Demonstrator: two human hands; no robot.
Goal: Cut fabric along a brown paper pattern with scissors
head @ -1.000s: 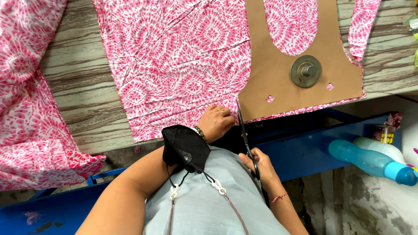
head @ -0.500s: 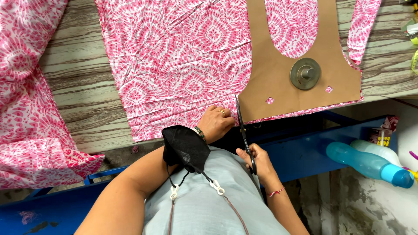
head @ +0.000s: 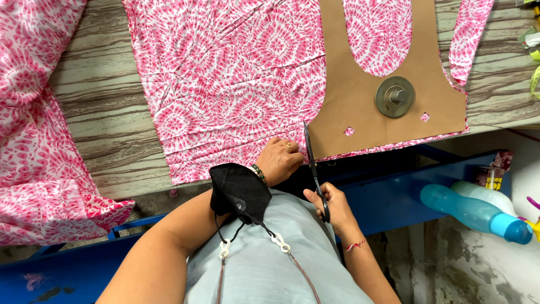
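One pair of scissors (head: 313,163) in play, gripped in the right hand (head: 329,204), fingers through the handles, blades pointing up along the left edge of the single brown cardboard pattern (head: 360,107). The left hand (head: 278,160) lies flat, fingers curled, pressing the pink printed fabric (head: 225,79) at the near edge of the tabletop (head: 101,124). One round metal weight (head: 395,97) sits on the pattern. A second heap of pink fabric (head: 39,141) lies at the left, cut off by the frame. Two plastic bottles (head: 478,211) lie low on the right. A black mask (head: 239,191) hangs under the chin, hiding the left wrist. Blade tips are hard to make out against the cloth.
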